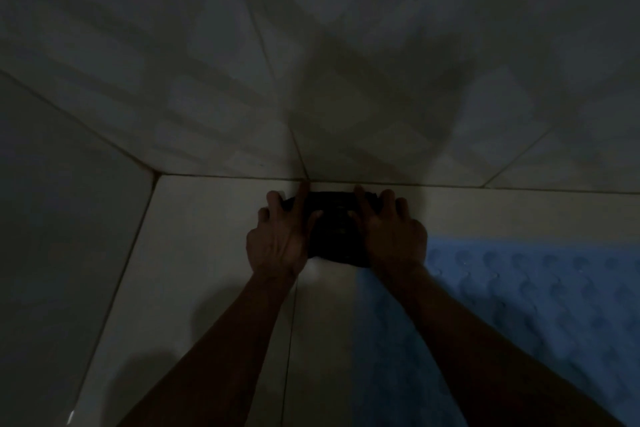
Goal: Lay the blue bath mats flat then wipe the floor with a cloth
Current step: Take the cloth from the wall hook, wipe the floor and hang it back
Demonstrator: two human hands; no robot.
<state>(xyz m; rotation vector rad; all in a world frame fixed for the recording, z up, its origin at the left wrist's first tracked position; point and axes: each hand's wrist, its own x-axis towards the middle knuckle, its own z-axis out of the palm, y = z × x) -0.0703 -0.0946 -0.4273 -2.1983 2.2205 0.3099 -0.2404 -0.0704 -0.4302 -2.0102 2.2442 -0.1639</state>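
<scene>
Wiping step in hand. Dark cloth (337, 227) pressed on floor tile (214, 253) at wall base, left hand (278, 239) and right hand (393, 236) flat on its ends, fingers spread, no closed grip. Blue bath mat (526, 295) flat, just right. Next, likely: drag cloth back along tile, pressure even.

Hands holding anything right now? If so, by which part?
Both press a dark cloth on the floor tile by the wall: left hand on its left end, right hand on its right end, fingers spread, not gripping.
</scene>
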